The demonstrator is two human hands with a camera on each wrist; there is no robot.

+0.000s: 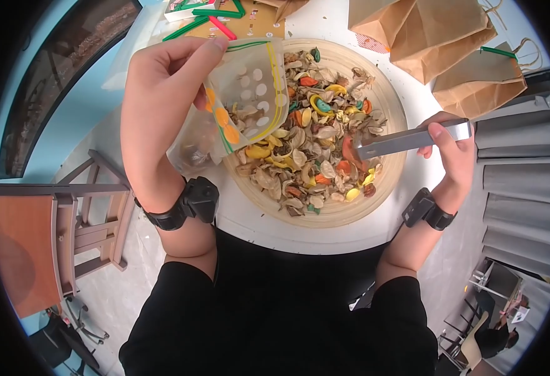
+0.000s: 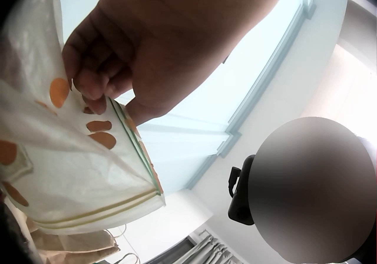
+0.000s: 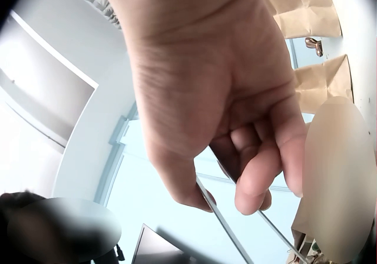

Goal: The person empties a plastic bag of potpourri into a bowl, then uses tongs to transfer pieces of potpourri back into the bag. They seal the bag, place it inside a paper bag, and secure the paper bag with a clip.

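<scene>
My left hand (image 1: 159, 100) pinches the top edge of a clear zip bag (image 1: 240, 75) printed with white and orange dots. The bag hangs over the left part of a round wooden tray (image 1: 391, 94), and some dried pieces show through its lower part. In the left wrist view, thumb and fingers meet at the zip bag's (image 2: 118, 170) rim. My right hand (image 1: 455, 153) grips metal tongs (image 1: 406, 139), whose tips reach into the potpourri (image 1: 306, 135) beside a reddish-orange piece. The right wrist view shows both arms of the tongs (image 3: 224, 220) between thumb and fingers.
Brown paper bags (image 1: 438, 37) stand at the back right of the white table (image 1: 250, 232). At the back left lie green and red sealing clips (image 1: 222, 26) near a small box. Another clear bag (image 1: 193, 147) with dried bits lies left of the tray.
</scene>
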